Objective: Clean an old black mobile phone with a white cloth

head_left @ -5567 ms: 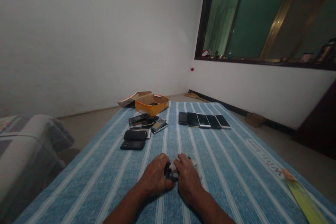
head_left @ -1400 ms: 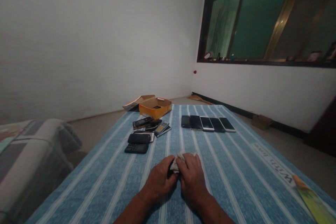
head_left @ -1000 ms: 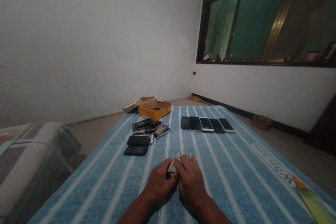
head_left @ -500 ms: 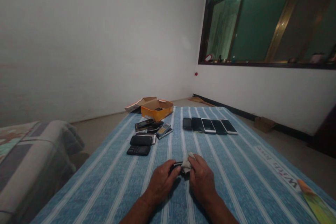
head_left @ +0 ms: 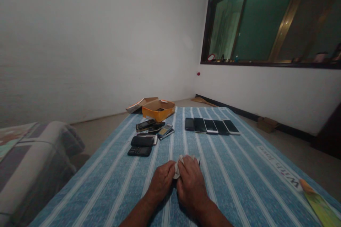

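Observation:
My left hand [head_left: 162, 180] is closed, gripping one end of a dark mobile phone that is now almost wholly hidden. My right hand [head_left: 191, 181] lies over the phone with a crumpled whitish cloth [head_left: 177, 173] bunched under its fingers. The cloth shows between the two hands and past the right fingertips. Both hands are close together above the striped cloth covering the table [head_left: 149, 205]. Beyond them on the left lies a black keypad phone [head_left: 139, 151], with a black phone [head_left: 142, 141] just behind it.
More old phones lie loosely piled farther back, among them a silver keypad phone [head_left: 165, 129]. An open orange box [head_left: 159, 115] stands behind them. Several smartphones form a row at the back right, including a white-framed one [head_left: 210, 126]. A colourful flat item [head_left: 317, 202] lies at the right edge.
My right hand has slid left and over the phone with the cloth, closing in on my left hand. The phone's edge near the left fingers has become covered.

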The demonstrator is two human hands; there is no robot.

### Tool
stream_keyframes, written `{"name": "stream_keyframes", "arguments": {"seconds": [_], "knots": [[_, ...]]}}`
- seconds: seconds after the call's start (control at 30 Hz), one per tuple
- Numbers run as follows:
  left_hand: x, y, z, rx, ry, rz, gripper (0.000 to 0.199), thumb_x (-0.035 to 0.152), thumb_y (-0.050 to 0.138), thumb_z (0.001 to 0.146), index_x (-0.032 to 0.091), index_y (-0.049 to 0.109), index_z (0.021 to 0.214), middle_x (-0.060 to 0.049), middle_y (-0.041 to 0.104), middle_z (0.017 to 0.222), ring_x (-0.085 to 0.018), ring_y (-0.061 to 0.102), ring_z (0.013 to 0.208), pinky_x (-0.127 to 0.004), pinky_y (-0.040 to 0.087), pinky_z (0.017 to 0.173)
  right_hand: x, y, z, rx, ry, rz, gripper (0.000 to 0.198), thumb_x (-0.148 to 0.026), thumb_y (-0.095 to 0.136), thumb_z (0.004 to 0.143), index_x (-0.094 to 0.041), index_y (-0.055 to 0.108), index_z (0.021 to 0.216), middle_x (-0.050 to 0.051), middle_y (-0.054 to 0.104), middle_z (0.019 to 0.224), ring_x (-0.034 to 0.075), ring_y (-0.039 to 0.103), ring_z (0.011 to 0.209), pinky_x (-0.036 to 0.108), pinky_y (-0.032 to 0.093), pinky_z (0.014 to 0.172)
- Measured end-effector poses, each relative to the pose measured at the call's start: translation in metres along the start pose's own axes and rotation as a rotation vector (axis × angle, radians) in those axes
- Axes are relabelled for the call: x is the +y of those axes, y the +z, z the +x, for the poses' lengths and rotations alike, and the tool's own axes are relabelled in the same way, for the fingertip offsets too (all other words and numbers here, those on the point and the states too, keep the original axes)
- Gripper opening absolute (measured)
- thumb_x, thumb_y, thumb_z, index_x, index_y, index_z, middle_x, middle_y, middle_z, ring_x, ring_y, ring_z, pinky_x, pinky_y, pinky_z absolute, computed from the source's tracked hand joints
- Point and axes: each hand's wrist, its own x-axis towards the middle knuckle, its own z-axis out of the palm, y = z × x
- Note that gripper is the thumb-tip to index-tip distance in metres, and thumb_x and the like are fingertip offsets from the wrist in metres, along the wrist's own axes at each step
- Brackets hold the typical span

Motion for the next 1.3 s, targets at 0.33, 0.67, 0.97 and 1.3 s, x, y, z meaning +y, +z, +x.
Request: {"name": "stream_keyframes", "arguments": {"seconds": [0.33,0.67,0.97,1.3], "knots": [[0.000,0.000,-0.001,-0.068,-0.077,-0.092,0.036,0.045,0.042,0.090,0.018,0.054,0.069,0.003,0.051,0.055,-0.015,0.054,0.049,-0.027,0.043,0.054,0.007,-0.019,0.020,-0.120,0.042,0.143,0.031,-0.005,0.047,0.084,-0.019,0.064,0.106,0.007,0.067,0.097,0.022,0.061,0.094,0.050,0.041,0.101],[0.002,0.000,-0.001,-0.058,-0.078,-0.013,0.039,0.046,0.039,0.092,0.019,0.057,0.070,0.002,0.054,0.050,-0.017,0.057,0.050,-0.028,0.043,0.058,0.033,-0.020,0.020,0.010,0.288,0.214,0.034,-0.006,0.045,0.079,-0.016,0.072,0.097,0.009,0.070,0.095,0.020,0.066,0.091,0.032,0.053,0.085],[0.003,0.002,-0.001,-0.061,-0.088,-0.030,0.036,0.044,0.039,0.091,0.020,0.054,0.070,0.003,0.053,0.049,-0.016,0.057,0.048,-0.028,0.043,0.058,0.045,-0.022,0.017,0.022,0.412,0.248,0.037,-0.008,0.042,0.077,-0.015,0.073,0.096,0.008,0.072,0.090,0.020,0.068,0.083,0.034,0.056,0.078],[0.001,0.005,0.000,-0.052,-0.085,-0.086,0.035,0.046,0.043,0.090,0.020,0.053,0.068,0.005,0.051,0.052,-0.014,0.055,0.047,-0.026,0.044,0.056,0.017,-0.005,0.008,-0.047,-0.011,-0.043,0.035,-0.005,0.040,0.085,-0.010,0.062,0.112,0.017,0.063,0.106,0.028,0.053,0.106,0.054,0.041,0.099]]}}
